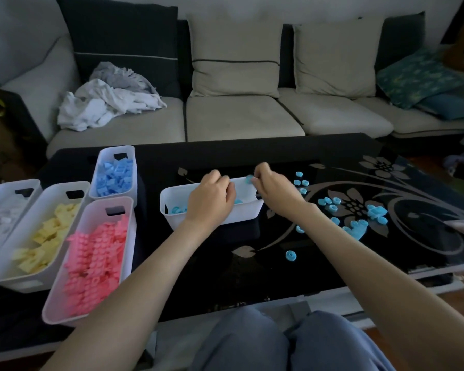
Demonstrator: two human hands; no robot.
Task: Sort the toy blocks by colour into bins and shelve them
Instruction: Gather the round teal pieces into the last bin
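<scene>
A white bin [172, 207] sits mid-table with a few cyan blocks [176, 209] inside. My left hand [212, 195] hovers over this bin with curled fingers; whether it holds anything is hidden. My right hand [272, 187] is at the bin's right end and pinches a cyan round block [249, 178] above the rim. More loose cyan blocks [356, 227] lie scattered on the black table to the right. At the left stand bins of pink blocks [94, 258], yellow blocks [44, 236], light-blue blocks [115, 176] and white blocks [3, 212].
The black glass coffee table [279, 274] has a floral pattern and its front edge is near my knees. A sofa [241, 116] with cushions and a pile of white cloth [102, 105] stands behind. A single cyan ring [290, 255] lies near the table's front.
</scene>
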